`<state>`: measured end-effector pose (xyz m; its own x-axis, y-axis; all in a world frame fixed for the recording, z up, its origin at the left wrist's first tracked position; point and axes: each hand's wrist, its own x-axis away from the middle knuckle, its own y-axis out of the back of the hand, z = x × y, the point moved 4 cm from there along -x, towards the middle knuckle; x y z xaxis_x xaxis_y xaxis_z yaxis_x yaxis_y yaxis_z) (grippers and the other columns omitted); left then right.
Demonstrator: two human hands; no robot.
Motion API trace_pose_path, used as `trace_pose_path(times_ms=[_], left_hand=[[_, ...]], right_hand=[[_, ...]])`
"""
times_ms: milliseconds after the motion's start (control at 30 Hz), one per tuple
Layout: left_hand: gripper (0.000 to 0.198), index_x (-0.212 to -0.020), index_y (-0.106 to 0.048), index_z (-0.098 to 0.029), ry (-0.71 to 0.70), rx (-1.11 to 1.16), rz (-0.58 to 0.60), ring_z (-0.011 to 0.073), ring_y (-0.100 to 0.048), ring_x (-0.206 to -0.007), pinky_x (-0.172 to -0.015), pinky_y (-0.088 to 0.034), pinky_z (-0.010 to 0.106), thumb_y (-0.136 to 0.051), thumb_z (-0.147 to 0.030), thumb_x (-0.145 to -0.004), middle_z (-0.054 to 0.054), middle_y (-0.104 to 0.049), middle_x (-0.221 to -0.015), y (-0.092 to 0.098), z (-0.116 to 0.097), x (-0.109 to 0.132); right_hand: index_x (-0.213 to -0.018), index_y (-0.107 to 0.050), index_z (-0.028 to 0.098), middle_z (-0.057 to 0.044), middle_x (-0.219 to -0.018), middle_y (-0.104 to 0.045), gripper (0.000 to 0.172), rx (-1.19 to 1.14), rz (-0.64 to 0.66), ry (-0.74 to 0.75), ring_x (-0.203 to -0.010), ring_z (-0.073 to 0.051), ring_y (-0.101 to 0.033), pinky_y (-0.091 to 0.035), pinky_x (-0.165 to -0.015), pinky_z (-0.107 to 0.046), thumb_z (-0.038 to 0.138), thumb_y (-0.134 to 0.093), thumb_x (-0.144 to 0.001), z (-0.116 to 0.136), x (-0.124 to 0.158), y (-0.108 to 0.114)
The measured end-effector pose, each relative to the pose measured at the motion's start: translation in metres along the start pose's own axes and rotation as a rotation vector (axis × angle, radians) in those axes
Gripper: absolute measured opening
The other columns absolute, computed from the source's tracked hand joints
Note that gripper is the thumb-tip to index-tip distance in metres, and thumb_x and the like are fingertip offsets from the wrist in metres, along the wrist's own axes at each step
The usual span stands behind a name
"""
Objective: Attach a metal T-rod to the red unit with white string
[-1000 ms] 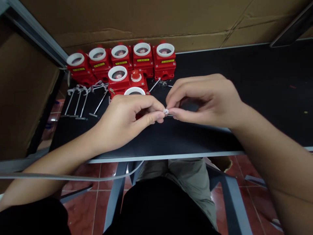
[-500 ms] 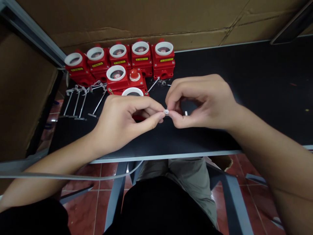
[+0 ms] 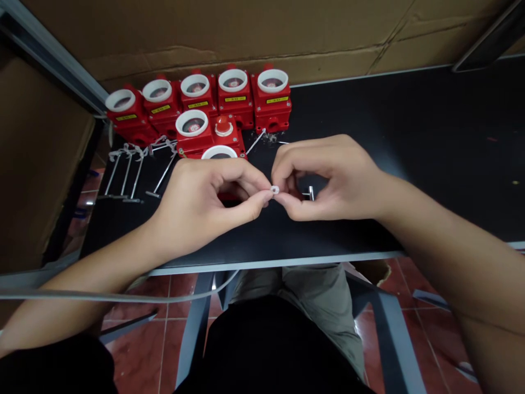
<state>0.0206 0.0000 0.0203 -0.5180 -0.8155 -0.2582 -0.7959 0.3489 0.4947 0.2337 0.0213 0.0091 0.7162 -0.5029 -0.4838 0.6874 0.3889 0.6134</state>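
Between the two hands, above the black table, is a small whitish piece [image 3: 274, 190] that looks like a tiny loop. My left hand [image 3: 213, 200] pinches it from the left with thumb and forefinger. From the right, my right hand [image 3: 328, 178] closes thumb and fingers on the same piece. A small metal T-shaped bar [image 3: 311, 193] shows in the hollow of my right hand; how it is held is hidden. Behind my left hand is a red box with a white ring [image 3: 219, 152], partly covered by the hand.
Several red boxes [image 3: 274, 103] with white-ringed windows line the back left of the black table [image 3: 430, 164]. Metal T-bars with whitish ties [image 3: 132, 178] lie at the left. Small scraps lie by the rightmost box. A pale cable [image 3: 164, 299] crosses below the table edge.
My right hand has turned and shifted slightly left and down. More of the metal T-shaped bar shows now, and the small whitish piece now shows a hole.
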Motion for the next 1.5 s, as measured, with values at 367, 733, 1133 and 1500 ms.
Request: trace_pose_path(times_ms=[367, 733, 1133, 1500], left_hand=[[0.009, -0.095, -0.082, -0.025, -0.018, -0.034, 0.042, 0.0157, -0.078, -0.078, -0.071, -0.059, 0.028, -0.082, -0.021, -0.103, -0.001, -0.085, -0.091, 0.002, 0.000, -0.003], [0.009, -0.095, -0.082, -0.026, -0.036, -0.019, 0.056, 0.0166, -0.078, -0.081, -0.075, -0.062, 0.030, -0.086, -0.020, -0.100, -0.001, -0.085, -0.094, 0.001, 0.002, -0.002], [0.009, -0.097, -0.081, -0.027, 0.005, -0.004, 0.038, 0.0161, -0.077, -0.081, -0.078, -0.067, 0.031, -0.086, -0.020, -0.100, -0.001, -0.084, -0.094, 0.001, 0.004, -0.001], [0.006, -0.095, -0.082, -0.026, 0.021, -0.043, -0.011, 0.0187, -0.074, -0.075, -0.079, -0.072, 0.042, -0.083, -0.023, -0.101, -0.002, -0.086, -0.091, 0.000, -0.001, 0.000]], right_hand=[[-0.111, -0.082, 0.022, -0.003, -0.103, -0.085, 0.002, 0.023, -0.056, 0.047, -0.085, -0.015, -0.078, -0.066, -0.077, -0.028, 0.023, -0.082, -0.113, 0.006, 0.001, 0.008], [-0.106, -0.082, 0.022, -0.003, -0.099, -0.084, 0.011, -0.042, -0.025, -0.044, -0.082, -0.014, -0.075, -0.063, -0.075, -0.026, 0.030, -0.085, -0.112, 0.004, 0.000, 0.007], [-0.096, -0.074, 0.021, 0.001, -0.082, -0.080, 0.029, -0.539, -0.041, -0.410, -0.070, -0.013, -0.077, -0.065, -0.068, -0.025, 0.037, -0.096, -0.105, -0.003, 0.000, -0.007], [-0.102, -0.071, 0.023, 0.002, -0.090, -0.082, 0.020, -0.491, -0.089, -0.377, -0.071, -0.013, -0.080, -0.068, -0.067, -0.024, 0.023, -0.091, -0.105, -0.008, 0.001, -0.009]])
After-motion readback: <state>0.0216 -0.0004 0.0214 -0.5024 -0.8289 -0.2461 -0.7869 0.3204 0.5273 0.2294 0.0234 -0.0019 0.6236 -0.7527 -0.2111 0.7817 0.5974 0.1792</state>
